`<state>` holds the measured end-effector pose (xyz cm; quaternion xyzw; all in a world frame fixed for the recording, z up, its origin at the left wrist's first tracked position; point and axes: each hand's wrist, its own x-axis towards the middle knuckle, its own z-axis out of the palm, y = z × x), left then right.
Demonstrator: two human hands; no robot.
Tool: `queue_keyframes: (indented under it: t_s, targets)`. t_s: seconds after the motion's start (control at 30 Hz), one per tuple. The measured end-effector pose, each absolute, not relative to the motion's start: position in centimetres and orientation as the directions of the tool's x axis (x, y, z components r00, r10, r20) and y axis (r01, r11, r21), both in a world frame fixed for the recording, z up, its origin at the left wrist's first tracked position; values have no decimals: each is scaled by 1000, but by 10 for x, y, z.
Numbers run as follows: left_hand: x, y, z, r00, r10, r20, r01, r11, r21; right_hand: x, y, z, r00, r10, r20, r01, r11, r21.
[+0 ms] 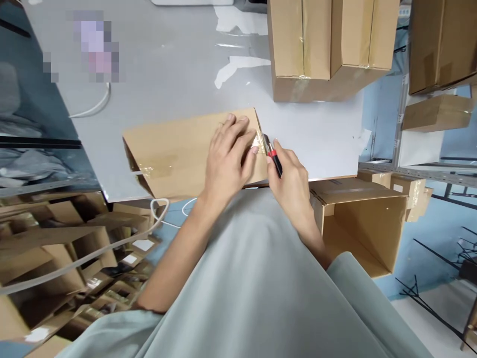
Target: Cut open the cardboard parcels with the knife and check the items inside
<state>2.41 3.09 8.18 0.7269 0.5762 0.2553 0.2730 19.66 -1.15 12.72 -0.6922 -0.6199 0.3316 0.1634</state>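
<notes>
A long, flat cardboard box point(179, 144) lies along the near edge of the table, with clear tape near both ends. My left hand point(229, 154) rests flat on its top near the right end, fingers stretched out. In my right hand point(288, 174) is a red and black box cutter point(275, 159), gripped by the handle. Its front end is at the box's right edge, beside the strip of tape point(257, 144). Whether the blade is in the cardboard cannot be made out.
Two taped cardboard boxes point(301, 49) stand at the back right of the grey table point(164, 74). An open carton point(361, 233) sits below the table's right edge. Several cartons point(67, 243) crowd the lower left, where a white cable point(112, 246) hangs. A blurred-out item lies at upper left.
</notes>
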Motion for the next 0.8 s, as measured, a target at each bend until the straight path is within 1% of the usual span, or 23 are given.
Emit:
queue_keyframes:
  t_s: [0.07,0.17,0.27,0.43,0.53,0.6,0.7,0.73,0.8]
  targets:
    - [24,32,81,201,978,58,705,-185,685,196,-4,129,-45,959,-281,756,-151,-637]
    - [24,33,80,195,979,67,702,-187,687,194,3,130,-71,942,-327,772,-156,-616]
    - [24,33,79,182,981,61,682,-171,712,193,5,132,-68,929,-364,788,-174,-590]
    - [23,33,80,169,986,9,675,-123,728,190,5,132,-26,909,-417,813,-223,-537]
    - [23,34,81,174,985,-8,656,-110,747,187,4,132,-11,908,-419,817,-234,-527]
    - [23,34,82,180,984,7,640,-122,759,184,4,134,1,907,-420,824,-239,-514]
    - [23,31,81,187,981,42,616,-151,773,177,7,140,36,896,-444,856,-257,-449]
    - [23,31,81,187,981,45,610,-152,778,173,9,141,41,898,-438,859,-256,-444]
    - [24,30,82,185,982,28,600,-135,789,166,17,141,39,915,-402,845,-245,-475]
